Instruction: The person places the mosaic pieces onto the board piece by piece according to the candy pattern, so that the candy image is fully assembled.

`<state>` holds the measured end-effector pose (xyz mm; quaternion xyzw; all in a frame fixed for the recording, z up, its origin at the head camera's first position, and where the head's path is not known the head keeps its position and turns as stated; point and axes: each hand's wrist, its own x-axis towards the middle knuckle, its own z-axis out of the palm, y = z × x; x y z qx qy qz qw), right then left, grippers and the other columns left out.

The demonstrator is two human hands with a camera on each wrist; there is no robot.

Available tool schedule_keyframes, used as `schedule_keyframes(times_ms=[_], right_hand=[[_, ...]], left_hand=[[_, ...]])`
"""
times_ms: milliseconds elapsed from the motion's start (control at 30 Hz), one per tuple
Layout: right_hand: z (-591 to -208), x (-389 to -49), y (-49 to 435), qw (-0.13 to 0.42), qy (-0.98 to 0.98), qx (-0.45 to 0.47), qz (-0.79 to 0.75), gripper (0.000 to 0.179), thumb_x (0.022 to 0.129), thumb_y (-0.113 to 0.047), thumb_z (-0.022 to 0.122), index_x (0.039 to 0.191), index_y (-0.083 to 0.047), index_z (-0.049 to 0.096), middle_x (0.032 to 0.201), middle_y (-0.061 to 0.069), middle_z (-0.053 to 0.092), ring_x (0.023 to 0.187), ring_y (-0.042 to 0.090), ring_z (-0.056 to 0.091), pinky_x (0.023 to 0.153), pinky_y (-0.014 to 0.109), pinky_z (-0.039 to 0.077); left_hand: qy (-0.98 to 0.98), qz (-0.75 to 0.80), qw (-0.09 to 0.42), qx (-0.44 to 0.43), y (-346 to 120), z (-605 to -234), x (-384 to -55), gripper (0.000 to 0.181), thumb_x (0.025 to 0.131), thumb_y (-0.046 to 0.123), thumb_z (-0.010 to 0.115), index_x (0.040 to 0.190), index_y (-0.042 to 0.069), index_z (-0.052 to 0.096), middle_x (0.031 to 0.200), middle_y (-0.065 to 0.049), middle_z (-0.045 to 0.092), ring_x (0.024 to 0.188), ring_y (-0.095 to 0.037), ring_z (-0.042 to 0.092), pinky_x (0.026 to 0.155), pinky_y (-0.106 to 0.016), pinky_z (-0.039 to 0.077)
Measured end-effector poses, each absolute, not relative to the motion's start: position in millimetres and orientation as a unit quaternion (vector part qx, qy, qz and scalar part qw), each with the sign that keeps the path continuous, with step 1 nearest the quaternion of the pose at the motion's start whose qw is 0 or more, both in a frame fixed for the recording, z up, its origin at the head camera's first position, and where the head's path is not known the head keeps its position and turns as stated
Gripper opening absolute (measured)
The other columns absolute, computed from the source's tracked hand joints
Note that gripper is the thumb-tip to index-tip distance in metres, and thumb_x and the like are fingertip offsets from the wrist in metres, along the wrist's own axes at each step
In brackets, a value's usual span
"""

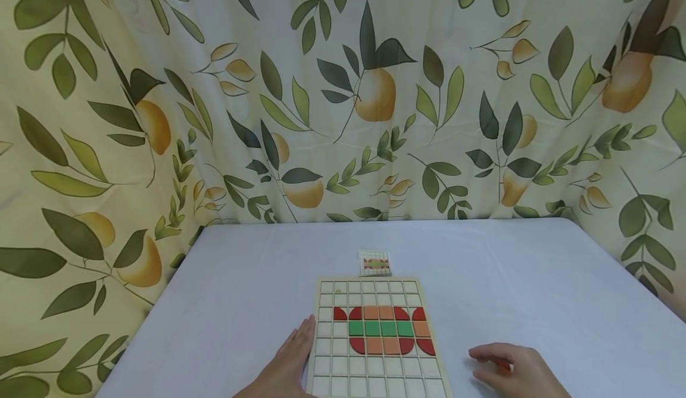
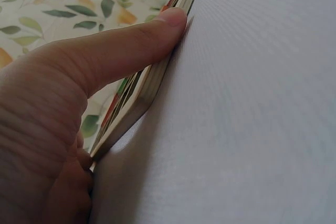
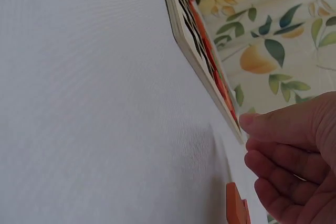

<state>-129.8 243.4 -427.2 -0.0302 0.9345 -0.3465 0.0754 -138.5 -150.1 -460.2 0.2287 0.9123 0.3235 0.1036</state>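
Observation:
A pale gridded board (image 1: 348, 385) lies on the white-covered table, bearing a row of green squares (image 1: 372, 328) between rows of orange squares (image 1: 370, 313) and dark red rounded pieces (image 1: 423, 347). My left hand (image 1: 284, 365) rests along its left side with fingers straight; in the left wrist view the thumb (image 2: 126, 48) lies against the board's edge (image 2: 152, 85). To the right of the board, my right hand (image 1: 522, 369) hovers with loosely curled fingers. Under it shows a red-orange piece (image 1: 502, 364); the right wrist view has orange pieces (image 3: 236, 204) on the table, apart from the fingertips.
Behind the board's far edge stands a small card (image 1: 375, 263) printted with a similar coloured grid pattern. A curtain (image 1: 343, 118) with fruit and leaves hangs beyond the table's far edge and along both sides.

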Motion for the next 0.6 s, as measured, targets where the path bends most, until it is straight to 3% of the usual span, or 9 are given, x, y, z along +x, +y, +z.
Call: schedule_keyframes(times_ms=[200, 467, 600], right_hand=[[-427.5, -122.5, 259.2, 0.068, 0.937, 0.023, -0.343, 0.044, 0.069, -0.029, 0.08, 0.105, -0.007, 0.069, 0.096, -0.001, 0.067, 0.08, 0.007, 0.056, 0.07, 0.022, 0.048], [-434.6, -118.3, 269.7, 0.092, 0.922, 0.06, -0.37, 0.055, 0.069, -0.037, 0.078, 0.112, -0.004, 0.066, 0.105, 0.005, 0.066, 0.102, 0.027, 0.058, 0.082, 0.044, 0.048], [-439.8, -118.1, 276.7, 0.096, 0.928, 0.072, -0.353, 0.059, 0.068, -0.045, 0.077, 0.113, -0.008, 0.067, 0.107, 0.002, 0.066, 0.104, 0.026, 0.057, 0.082, 0.043, 0.048]], left_hand=[[0.91, 0.324, 0.093, 0.242, -149.7, -461.5, -138.3, 0.127, 0.062, 0.067, 0.069, 0.144, -0.007, 0.007, 0.151, -0.019, 0.01, 0.137, -0.031, 0.009, 0.106, -0.052, 0.014], [0.906, 0.33, 0.095, 0.247, -150.6, -459.6, -139.1, 0.125, 0.062, 0.062, 0.072, 0.143, -0.008, 0.008, 0.15, -0.021, 0.01, 0.137, -0.033, 0.008, 0.106, -0.053, 0.013], [0.907, 0.329, 0.098, 0.244, -150.0, -459.6, -139.2, 0.126, 0.062, 0.064, 0.071, 0.144, -0.007, 0.007, 0.151, -0.02, 0.01, 0.137, -0.032, 0.009, 0.106, -0.053, 0.013]])
